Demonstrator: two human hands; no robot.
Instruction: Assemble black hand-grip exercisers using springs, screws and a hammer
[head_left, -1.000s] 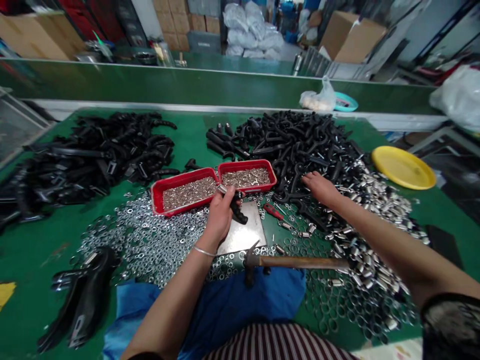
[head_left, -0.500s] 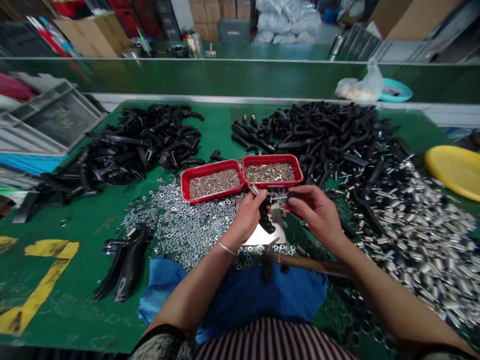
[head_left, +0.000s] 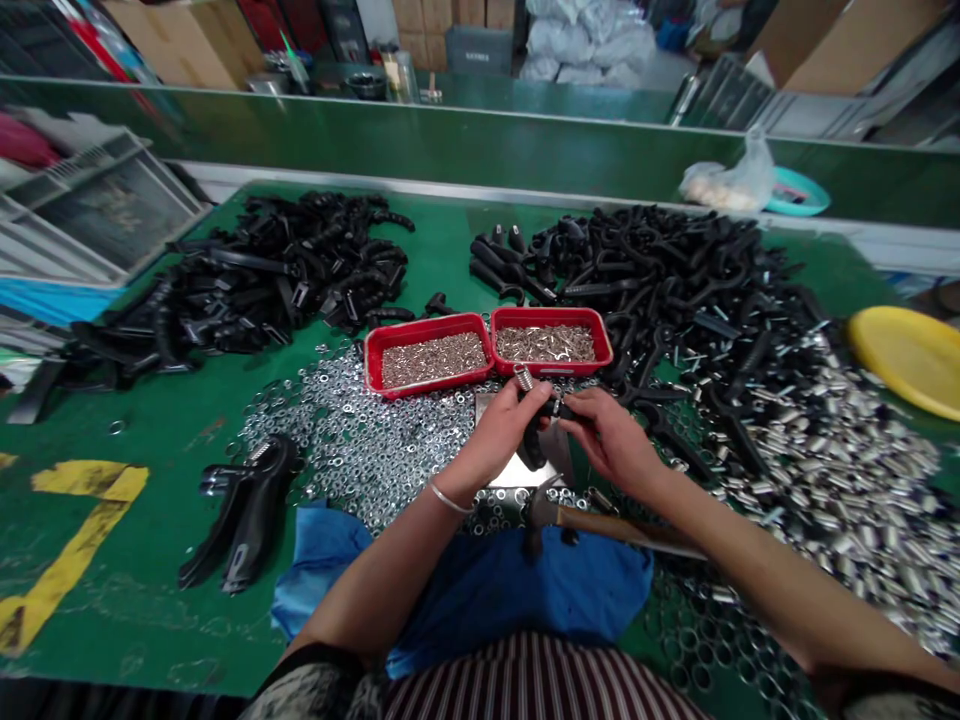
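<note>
My left hand [head_left: 501,432] grips a black plastic handle [head_left: 532,446], its grip end pointing down. A metal coil spring [head_left: 523,378] stands up from the handle's top, beside my left thumb. Against the handle's right side, the fingers of my right hand [head_left: 613,440] close round a dark part [head_left: 574,408], mostly hidden, so its kind is unclear. Both hands are above a metal plate [head_left: 517,470]. A hammer [head_left: 600,524] with a wooden handle lies in front of them. On the left rests a black handle assembly [head_left: 259,515] with a spring in it.
Two red trays [head_left: 427,383] of small metal pins stand behind my hands. Loose metal rings [head_left: 352,440] spread leftward. Black handle parts [head_left: 292,270] are heaped at both sides. Metal cylinders [head_left: 847,470] cover the right, near a yellow lid [head_left: 911,360]. A blue cloth [head_left: 457,590] lies in front.
My right hand has moved in against the handle, and the metal shaft that showed between the hands is now mostly out of sight. The camera view has shifted slightly.
</note>
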